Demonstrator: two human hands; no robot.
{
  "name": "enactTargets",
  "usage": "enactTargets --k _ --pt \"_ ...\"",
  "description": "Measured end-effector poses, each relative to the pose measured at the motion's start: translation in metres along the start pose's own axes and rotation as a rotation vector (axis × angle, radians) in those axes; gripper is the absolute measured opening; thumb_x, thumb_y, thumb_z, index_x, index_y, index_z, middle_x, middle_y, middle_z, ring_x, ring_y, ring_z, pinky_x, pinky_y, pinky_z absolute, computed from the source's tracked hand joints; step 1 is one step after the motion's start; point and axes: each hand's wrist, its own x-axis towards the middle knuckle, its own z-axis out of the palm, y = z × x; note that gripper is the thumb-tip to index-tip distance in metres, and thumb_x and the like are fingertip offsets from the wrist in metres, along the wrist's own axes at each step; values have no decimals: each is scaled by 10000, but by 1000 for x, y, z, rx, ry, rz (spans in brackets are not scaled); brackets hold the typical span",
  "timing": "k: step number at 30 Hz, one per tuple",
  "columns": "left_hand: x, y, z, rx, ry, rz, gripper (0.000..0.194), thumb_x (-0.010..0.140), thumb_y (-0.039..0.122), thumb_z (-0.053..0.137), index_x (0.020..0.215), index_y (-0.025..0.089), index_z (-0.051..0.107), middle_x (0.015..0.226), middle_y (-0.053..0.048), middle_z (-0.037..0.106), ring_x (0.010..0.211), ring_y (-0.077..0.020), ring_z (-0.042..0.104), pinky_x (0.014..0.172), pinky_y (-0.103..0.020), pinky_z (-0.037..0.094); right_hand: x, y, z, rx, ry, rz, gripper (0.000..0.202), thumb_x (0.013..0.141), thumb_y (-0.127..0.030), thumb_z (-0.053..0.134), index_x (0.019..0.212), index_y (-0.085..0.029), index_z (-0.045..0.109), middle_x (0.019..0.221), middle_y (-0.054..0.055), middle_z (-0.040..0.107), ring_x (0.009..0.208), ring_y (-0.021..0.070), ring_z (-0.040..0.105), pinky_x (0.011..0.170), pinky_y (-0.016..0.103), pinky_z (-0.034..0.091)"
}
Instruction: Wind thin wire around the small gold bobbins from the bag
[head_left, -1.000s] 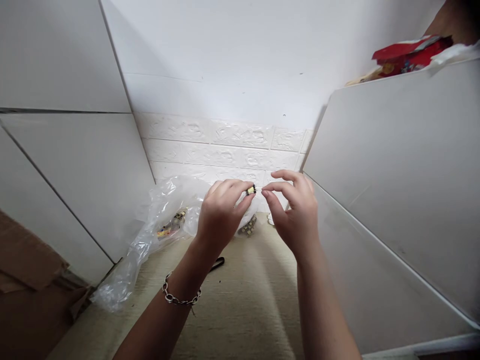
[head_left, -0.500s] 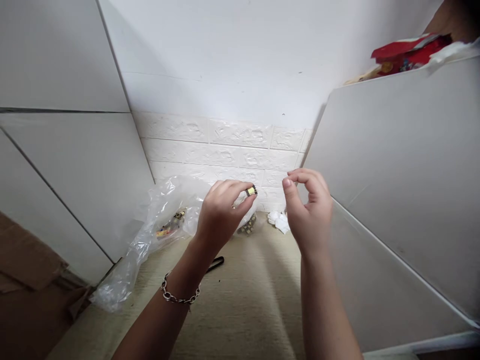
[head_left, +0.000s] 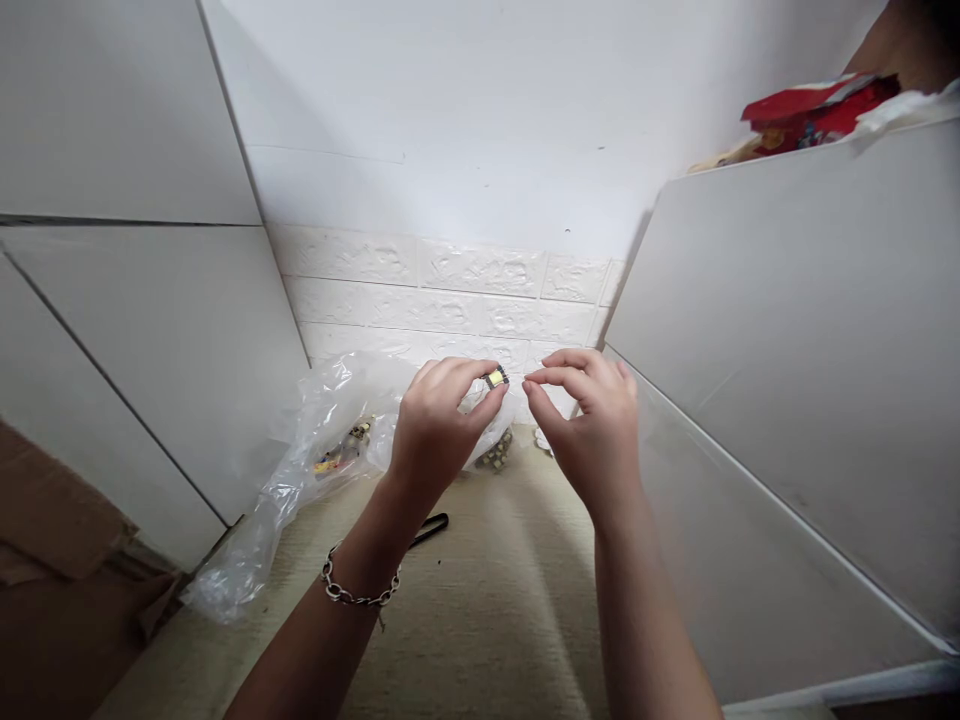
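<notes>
A small black component with a yellow middle is pinched between the thumb and fingertips of my left hand, above the pale surface. Close to its right side is my right hand, with thumb and index fingertips pressed together. Whether anything tiny is between those fingertips is too small to tell. Below and behind the hands, a pile of similar small components lies by the wall. A clear plastic bag spreads to the left, with more small parts in it.
A black looped object lies on the pale surface, partly behind my left wrist. White crumpled material shows behind my right hand. Grey panels stand at both sides, cardboard at the left, and a red packet at upper right.
My right hand has moved left, close to the component, and its thumb and index fingertips have come together. My left hand has shifted slightly left with the component.
</notes>
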Motion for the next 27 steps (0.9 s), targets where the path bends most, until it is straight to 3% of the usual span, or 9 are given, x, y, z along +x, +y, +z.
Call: enactTargets --k 8,12,16,21,27 --pt "-3 0 0 -7 -60 36 122 746 218 570 854 169 600 802 -19 659 763 -138 574 719 -273 452 -1 -3 0 -25 92 -9 60 744 -247 530 694 -243 562 853 -19 611 853 157 554 982 510 152" --pt "-2 3 1 -50 -45 12 115 740 214 575 843 167 597 789 -16 658 751 -123 576 712 -258 453 0 0 1 150 124 53 61 761 -258 512 737 -226 557 851 -1 600 869 160 544 936 448 278" --pt "-1 4 1 -70 -29 -25 119 725 210 592 833 161 597 786 -16 658 713 -115 575 681 -248 458 2 9 2 437 24 158 155 754 -312 514 859 -213 569 886 21 590 893 160 530 834 353 400" --pt "0 3 0 -72 -12 -41 117 732 231 585 831 168 598 774 -18 659 687 -119 573 651 -255 462 4 13 4 477 -135 162 228 663 -322 630 873 -232 613 961 22 593 972 170 526 886 361 395" --pt "1 3 0 -68 -16 -20 113 734 228 583 826 163 596 767 -20 659 691 -119 575 647 -251 462 3 11 11 444 -1 119 103 692 -292 623 775 -243 660 872 15 611 889 155 561 847 368 422"
